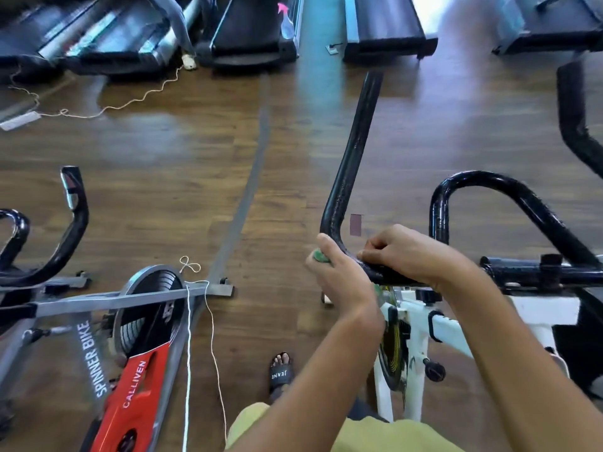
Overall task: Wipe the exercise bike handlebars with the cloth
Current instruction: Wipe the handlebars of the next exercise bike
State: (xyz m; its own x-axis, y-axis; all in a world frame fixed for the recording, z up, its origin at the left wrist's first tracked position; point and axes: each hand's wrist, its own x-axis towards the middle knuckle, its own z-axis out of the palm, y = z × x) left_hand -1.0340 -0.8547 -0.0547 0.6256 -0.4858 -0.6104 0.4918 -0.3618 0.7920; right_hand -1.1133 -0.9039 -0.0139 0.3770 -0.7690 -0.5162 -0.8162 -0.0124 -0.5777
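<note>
Handlebars (354, 151) stand at my 1 o'clock, my left hand (339, 278) closed round the cloth (321, 257) at the bend, my right hand (408, 252) clamped on the crossbar at its 3 o'clock; risk: the bunched cloth slips off the curve, skipping patches.

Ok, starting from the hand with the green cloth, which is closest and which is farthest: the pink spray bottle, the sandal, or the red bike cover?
1. The sandal, on the floor just below the left hand.
2. The red bike cover, down at the lower left.
3. The spray bottle, far off at the top, on a treadmill.
</note>
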